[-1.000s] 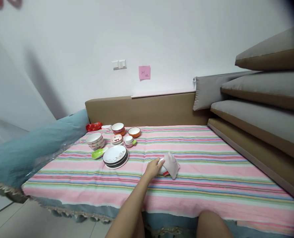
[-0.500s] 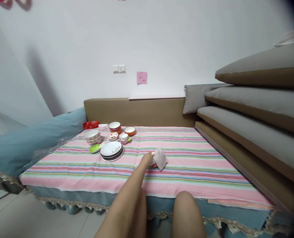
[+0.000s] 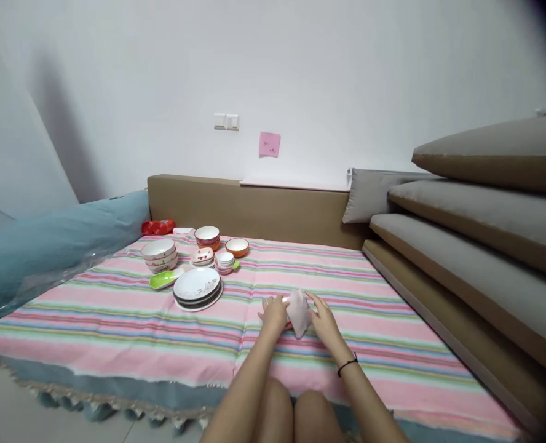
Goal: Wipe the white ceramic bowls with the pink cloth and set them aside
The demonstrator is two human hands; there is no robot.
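Note:
A pale white cloth (image 3: 299,312) drapes over a small red-and-white thing (image 3: 288,325), probably a dish, near the front middle of the striped sheet. Most of that thing is covered, so its shape cannot be made out. My left hand (image 3: 273,314) grips its left edge, some fingers spread outward. On the other side, my right hand (image 3: 324,321) has its fingers stretched apart at the cloth's right edge; a dark band circles the wrist. To the left is a stack of plates (image 3: 197,283), with a green spoon-shaped dish (image 3: 162,280) beside it.
Stacked white bowls (image 3: 158,251), red-rimmed bowls (image 3: 207,235), an orange bowl (image 3: 237,247) and small dishes (image 3: 225,261) stand at the back left. A red bundle (image 3: 158,227) lies behind them. Large cushions (image 3: 480,243) are piled along the right side. A brown backrest (image 3: 254,209) borders the back.
My right hand has come into view and reached the cloth's right side. My left hand stays at the left edge, its fingers now more spread. The view has shifted slightly.

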